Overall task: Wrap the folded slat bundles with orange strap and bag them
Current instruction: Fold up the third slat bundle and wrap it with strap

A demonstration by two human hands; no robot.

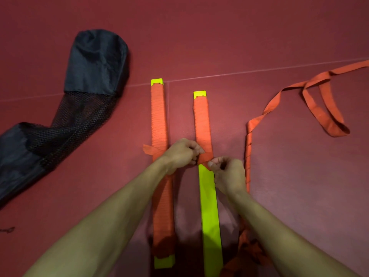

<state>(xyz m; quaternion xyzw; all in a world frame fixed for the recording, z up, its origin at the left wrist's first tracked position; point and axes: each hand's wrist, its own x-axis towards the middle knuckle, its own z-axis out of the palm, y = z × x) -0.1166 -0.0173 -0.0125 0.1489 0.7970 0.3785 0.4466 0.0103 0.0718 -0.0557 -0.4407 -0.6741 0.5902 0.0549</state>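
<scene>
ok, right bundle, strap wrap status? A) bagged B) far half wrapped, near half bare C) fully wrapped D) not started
B: orange strap covers the far half of the right bundle, down to where the left hand and right hand pinch it; the near half is bare yellow-green.

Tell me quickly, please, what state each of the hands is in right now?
Left hand: closed, gripping the orange strap on the right slat bundle.
Right hand: closed, pinching the same strap.

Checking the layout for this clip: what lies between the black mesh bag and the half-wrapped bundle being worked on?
In the head view, the fully wrapped bundle lies between them, with bare red mat on either side of it.
</scene>
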